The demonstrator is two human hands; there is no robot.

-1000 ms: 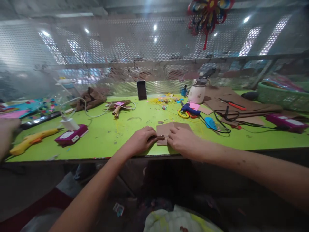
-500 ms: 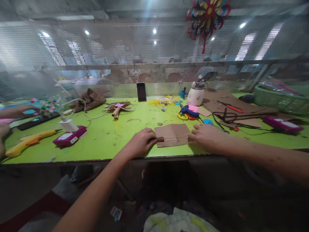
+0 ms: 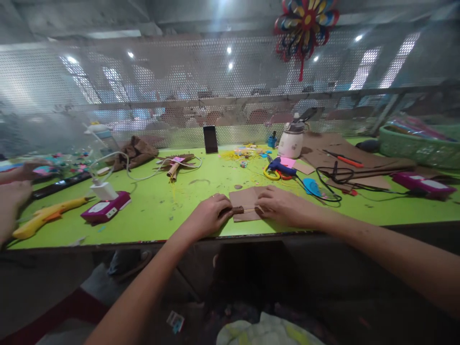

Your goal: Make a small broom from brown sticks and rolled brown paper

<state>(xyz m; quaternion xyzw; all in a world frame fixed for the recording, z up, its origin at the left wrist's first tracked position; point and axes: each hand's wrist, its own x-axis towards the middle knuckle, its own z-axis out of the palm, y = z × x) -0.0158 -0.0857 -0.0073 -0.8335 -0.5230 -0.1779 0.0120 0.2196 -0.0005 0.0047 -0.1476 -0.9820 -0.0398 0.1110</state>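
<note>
My left hand (image 3: 212, 211) is closed round a short, dark brown paper roll (image 3: 237, 210) at the table's front edge. The roll's end pokes out past my fingertips over a piece of brown paper (image 3: 240, 197) lying flat. Thin yellow strings (image 3: 248, 210) run from the roll to my right hand (image 3: 282, 203). Its curled fingers pinch the strings and cover the right part of the paper; the fingertips are partly hidden.
Beyond the paper lies a blue glue gun (image 3: 282, 166) beside yellow-handled scissors (image 3: 271, 173). A white bottle (image 3: 291, 140), a phone (image 3: 210, 139) and a green basket (image 3: 419, 146) stand farther back. At left are a yellow glue gun (image 3: 50, 215), a purple power strip (image 3: 106, 208) and another person's hand (image 3: 14, 203).
My right hand has moved left along the strings, nearer my left hand, and now covers the paper's right half. My left hand stays in place with the roll.
</note>
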